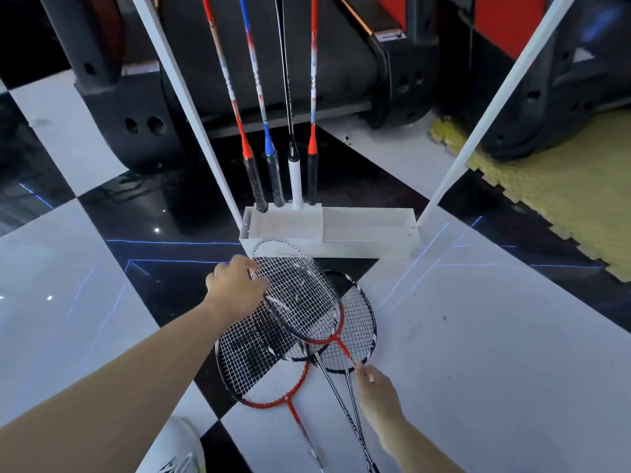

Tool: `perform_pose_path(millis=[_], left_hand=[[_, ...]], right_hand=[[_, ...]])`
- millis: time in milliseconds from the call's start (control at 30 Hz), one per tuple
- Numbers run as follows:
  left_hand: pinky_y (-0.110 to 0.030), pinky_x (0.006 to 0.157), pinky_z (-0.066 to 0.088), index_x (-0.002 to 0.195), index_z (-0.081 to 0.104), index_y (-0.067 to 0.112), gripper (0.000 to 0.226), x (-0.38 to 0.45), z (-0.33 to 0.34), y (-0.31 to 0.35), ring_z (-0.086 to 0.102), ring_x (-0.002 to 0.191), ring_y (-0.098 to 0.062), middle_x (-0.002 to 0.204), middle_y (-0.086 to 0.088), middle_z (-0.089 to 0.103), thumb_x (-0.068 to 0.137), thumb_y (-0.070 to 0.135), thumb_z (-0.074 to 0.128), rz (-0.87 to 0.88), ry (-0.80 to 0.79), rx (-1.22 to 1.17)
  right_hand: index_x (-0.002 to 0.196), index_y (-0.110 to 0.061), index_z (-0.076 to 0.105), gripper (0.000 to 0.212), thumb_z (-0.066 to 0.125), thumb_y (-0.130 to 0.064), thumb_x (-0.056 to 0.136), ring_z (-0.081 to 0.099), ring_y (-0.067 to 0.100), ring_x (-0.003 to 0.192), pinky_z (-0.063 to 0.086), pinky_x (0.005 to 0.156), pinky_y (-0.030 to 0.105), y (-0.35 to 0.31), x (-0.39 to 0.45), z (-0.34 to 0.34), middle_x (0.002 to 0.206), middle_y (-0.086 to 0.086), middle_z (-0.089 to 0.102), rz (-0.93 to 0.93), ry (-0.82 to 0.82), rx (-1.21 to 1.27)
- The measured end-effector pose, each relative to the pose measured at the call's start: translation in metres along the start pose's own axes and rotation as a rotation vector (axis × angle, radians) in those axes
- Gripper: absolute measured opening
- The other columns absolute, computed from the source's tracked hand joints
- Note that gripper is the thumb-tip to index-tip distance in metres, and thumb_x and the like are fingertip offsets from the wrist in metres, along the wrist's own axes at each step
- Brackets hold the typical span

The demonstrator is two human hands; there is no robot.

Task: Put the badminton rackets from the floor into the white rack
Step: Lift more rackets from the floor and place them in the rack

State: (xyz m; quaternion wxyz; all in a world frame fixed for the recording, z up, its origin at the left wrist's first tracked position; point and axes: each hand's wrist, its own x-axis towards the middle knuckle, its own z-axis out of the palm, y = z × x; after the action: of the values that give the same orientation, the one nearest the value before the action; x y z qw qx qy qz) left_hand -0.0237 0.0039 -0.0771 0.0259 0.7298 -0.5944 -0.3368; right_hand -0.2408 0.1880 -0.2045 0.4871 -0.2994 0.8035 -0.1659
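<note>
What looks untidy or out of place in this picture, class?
The rackets on the floor lie in a crossed, overlapping pile before the rack, while four stand in it handles down. Nothing looks broken.

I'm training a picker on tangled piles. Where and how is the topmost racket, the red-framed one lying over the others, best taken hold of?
Probably at its throat, where the red shaft meets the head of the top racket, coming from the right: the right hand already reaches there. That part lies on top of the pile, clear of the strings. The left hand at the head's far rim can steady it. Its grip is out of sight.
</note>
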Motion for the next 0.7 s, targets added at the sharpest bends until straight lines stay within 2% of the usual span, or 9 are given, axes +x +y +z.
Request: perform_pose_path(millis=[100,167,300,367,400,467,567,633,700], left_hand=[[-0.048,0.11,0.038,0.144,0.046,0.015,0.057,-0.002,-0.013,-0.004,0.046,0.131,-0.036,0.142,-0.016,0.052,0.097,0.039,0.068,-0.04,0.124,-0.101],[-0.039,0.096,0.044,0.149,0.038,0.011,0.067,-0.002,-0.023,-0.005,0.053,0.116,-0.028,0.14,-0.016,0.056,0.096,0.036,0.071,-0.043,0.164,-0.245],[-0.037,0.09,0.045,0.157,0.029,0.009,0.086,-0.003,-0.05,-0.002,0.059,0.119,-0.032,0.14,-0.015,0.057,0.092,0.037,0.078,-0.099,0.204,-0.382],[-0.037,0.084,0.053,0.143,0.053,0.007,0.064,-0.006,-0.066,0.002,0.067,0.104,-0.028,0.129,-0.015,0.066,0.091,0.036,0.078,-0.077,0.205,-0.438],[-0.034,0.071,0.056,0.125,0.066,0.007,0.044,-0.011,-0.076,0.004,0.069,0.084,-0.022,0.118,-0.017,0.072,0.092,0.035,0.078,-0.042,0.192,-0.473],[-0.024,0.047,0.054,0.099,0.073,0.009,0.021,-0.02,-0.092,0.01,0.068,0.054,-0.012,0.095,-0.015,0.079,0.095,0.029,0.076,0.044,0.176,-0.54],[-0.021,0.046,0.057,0.095,0.074,0.013,0.008,-0.043,-0.12,0.027,0.073,0.055,-0.011,0.08,-0.004,0.081,0.097,0.021,0.074,0.197,0.203,-0.654],[-0.026,0.051,0.061,0.095,0.074,0.016,0.006,-0.062,-0.14,0.043,0.075,0.061,-0.015,0.081,-0.001,0.081,0.098,0.021,0.073,0.323,0.222,-0.671],[-0.03,0.054,0.064,0.094,0.074,0.018,0.006,-0.08,-0.159,0.058,0.075,0.062,-0.016,0.082,-0.003,0.081,0.099,0.022,0.072,0.448,0.245,-0.669]], right_hand=[[0.102,-0.022,0.061,0.035,0.038,-0.049,0.106,0.054,0.02,0.087,0.043,0.079,0.034,-0.001,-0.005,-0.001,0.079,-0.01,0.053,-0.033,-0.003,-0.008],[0.098,-0.024,0.059,0.033,0.04,-0.049,0.106,0.051,0.02,0.085,0.038,0.076,0.033,-0.004,-0.01,-0.002,0.075,-0.012,0.048,-0.068,-0.002,-0.018],[0.105,-0.012,0.069,0.043,0.045,-0.047,0.105,0.062,0.022,0.087,0.046,0.083,0.036,-0.013,-0.021,-0.012,0.086,0.001,0.067,-0.167,0.055,-0.009],[0.101,-0.013,0.07,0.039,0.048,-0.045,0.105,0.064,0.02,0.089,0.048,0.087,0.036,-0.023,-0.025,-0.019,0.087,0.0,0.069,-0.227,0.061,0.008],[0.095,-0.016,0.069,0.034,0.049,-0.043,0.105,0.063,0.018,0.088,0.048,0.086,0.036,-0.029,-0.028,-0.023,0.085,-0.003,0.068,-0.256,0.057,0.018],[0.079,-0.022,0.061,0.032,0.051,-0.038,0.105,0.057,0.018,0.079,0.042,0.078,0.034,-0.042,-0.034,-0.031,0.074,-0.009,0.059,-0.302,0.047,0.066],[0.077,-0.008,0.058,0.038,0.054,-0.033,0.104,0.051,0.021,0.077,0.035,0.074,0.034,-0.062,-0.039,-0.049,0.072,-0.001,0.053,-0.342,0.018,0.165],[0.088,-0.006,0.064,0.036,0.054,-0.037,0.104,0.053,0.021,0.078,0.037,0.076,0.032,-0.08,-0.044,-0.062,0.08,0.003,0.057,-0.348,-0.046,0.214],[0.084,-0.009,0.062,0.042,0.049,-0.044,0.104,0.048,0.017,0.071,0.035,0.073,0.03,-0.101,-0.051,-0.075,0.076,0.004,0.052,-0.38,-0.095,0.199]])
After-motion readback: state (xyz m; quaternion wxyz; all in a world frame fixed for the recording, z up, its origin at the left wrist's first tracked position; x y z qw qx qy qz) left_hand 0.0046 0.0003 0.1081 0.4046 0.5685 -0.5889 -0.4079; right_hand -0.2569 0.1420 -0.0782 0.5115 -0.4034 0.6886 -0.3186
